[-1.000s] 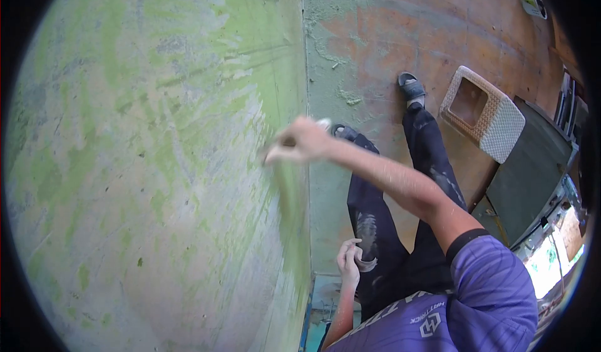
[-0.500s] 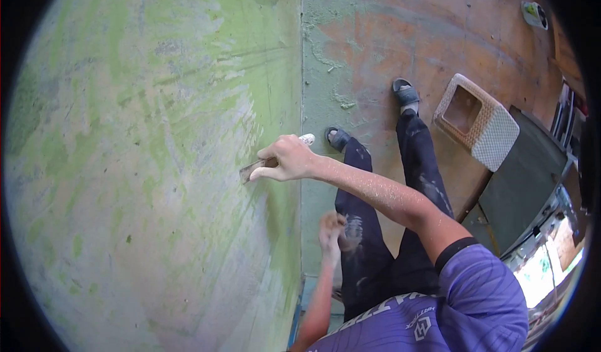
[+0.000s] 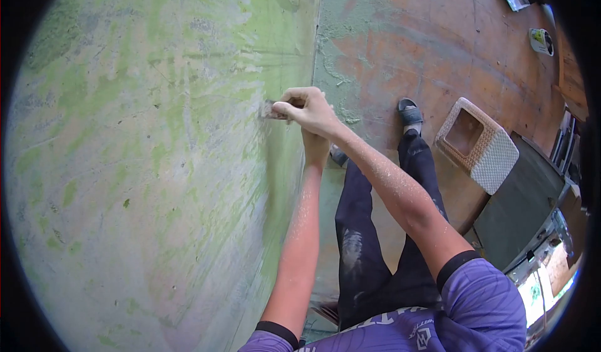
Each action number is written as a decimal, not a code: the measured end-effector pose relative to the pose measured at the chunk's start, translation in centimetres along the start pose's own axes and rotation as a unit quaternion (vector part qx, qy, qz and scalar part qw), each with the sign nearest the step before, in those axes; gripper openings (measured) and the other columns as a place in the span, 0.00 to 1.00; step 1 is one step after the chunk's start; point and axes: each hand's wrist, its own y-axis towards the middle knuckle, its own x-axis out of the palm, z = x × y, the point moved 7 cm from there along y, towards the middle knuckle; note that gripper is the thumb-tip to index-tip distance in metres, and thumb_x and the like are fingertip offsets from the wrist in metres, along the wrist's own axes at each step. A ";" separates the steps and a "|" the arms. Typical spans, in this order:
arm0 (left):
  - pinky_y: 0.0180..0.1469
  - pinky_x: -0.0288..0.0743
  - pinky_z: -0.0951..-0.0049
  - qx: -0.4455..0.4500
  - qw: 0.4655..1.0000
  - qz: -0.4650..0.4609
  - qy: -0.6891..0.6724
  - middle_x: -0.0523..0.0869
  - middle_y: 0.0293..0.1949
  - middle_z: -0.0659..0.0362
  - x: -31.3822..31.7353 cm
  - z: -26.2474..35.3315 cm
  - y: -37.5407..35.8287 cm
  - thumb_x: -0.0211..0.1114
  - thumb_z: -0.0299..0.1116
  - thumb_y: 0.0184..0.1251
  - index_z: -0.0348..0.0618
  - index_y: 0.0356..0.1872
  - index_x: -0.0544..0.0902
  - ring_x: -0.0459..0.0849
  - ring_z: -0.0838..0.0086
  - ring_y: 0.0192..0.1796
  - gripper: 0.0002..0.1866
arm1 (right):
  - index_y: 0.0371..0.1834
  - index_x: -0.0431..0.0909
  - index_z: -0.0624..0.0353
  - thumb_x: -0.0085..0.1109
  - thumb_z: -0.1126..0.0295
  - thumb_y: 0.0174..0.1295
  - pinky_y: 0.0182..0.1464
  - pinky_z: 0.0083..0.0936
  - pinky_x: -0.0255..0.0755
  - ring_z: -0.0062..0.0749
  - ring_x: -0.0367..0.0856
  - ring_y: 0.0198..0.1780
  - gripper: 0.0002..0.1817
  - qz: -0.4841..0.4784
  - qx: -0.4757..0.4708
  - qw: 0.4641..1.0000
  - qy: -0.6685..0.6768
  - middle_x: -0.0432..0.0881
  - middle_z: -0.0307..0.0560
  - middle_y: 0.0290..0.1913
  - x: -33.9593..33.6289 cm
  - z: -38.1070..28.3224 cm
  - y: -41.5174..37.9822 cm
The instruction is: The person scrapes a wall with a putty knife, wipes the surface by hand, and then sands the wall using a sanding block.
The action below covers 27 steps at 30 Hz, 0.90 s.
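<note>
At the wall [image 3: 156, 177], the scraper [image 3: 270, 110] juts past the right hand [image 3: 312, 110] gripping it.

The left hand [image 3: 315, 144], earlier low beside the thigh, has come up to the green-streaked wall [image 3: 188, 164] and is now mostly hidden beneath the right hand [image 3: 307, 109]. The right hand has carried the scraper [image 3: 273, 110] farther from the body along the wall's floor-side edge. The scraper's white handle end has gone from sight, and the nearer slipper [image 3: 339, 156] is now partly covered.
</note>
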 end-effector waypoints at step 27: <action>0.59 0.73 0.67 0.028 0.996 -0.011 0.082 0.80 0.51 0.58 -0.5 4.0 3.4 0.59 0.24 0.73 0.39 0.57 0.74 0.80 0.72 0.54 0.14 | 0.25 0.87 0.65 0.76 0.59 0.54 0.28 0.21 0.69 0.18 0.76 0.22 0.17 0.068 -0.040 0.997 -0.004 0.82 0.41 0.18 -0.3 -6.5 3.1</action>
